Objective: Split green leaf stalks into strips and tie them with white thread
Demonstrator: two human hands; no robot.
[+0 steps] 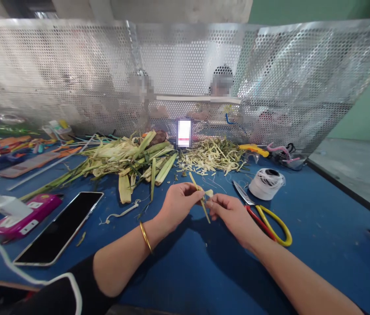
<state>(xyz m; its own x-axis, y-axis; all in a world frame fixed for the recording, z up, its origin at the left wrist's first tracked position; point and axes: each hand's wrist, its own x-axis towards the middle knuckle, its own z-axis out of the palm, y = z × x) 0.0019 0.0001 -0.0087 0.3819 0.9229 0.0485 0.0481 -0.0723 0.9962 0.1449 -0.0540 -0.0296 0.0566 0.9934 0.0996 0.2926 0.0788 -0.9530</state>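
Between thumb and fingers, my left hand (184, 202) pinches a thin pale-green plant strip (206, 212) that slants across the gap between both hands. A small cream-coloured folded piece (209, 193) shows at the fingertips. My right hand (227, 211) is closed at its fingertips by that pale piece; exactly what it grips is partly hidden. To the right of it lie scissors (268, 223) with one red and one yellow handle, blades parted. A spool of white thread (266, 183) stands just behind them.
A heap of dried husks and stalks (122, 153) and a pile of cut bits (213, 155) lie at the back. On the left are a phone (60, 229) and a purple power strip (27, 216) with a white cable. A perforated metal screen (185, 52) stands behind, people beyond it.
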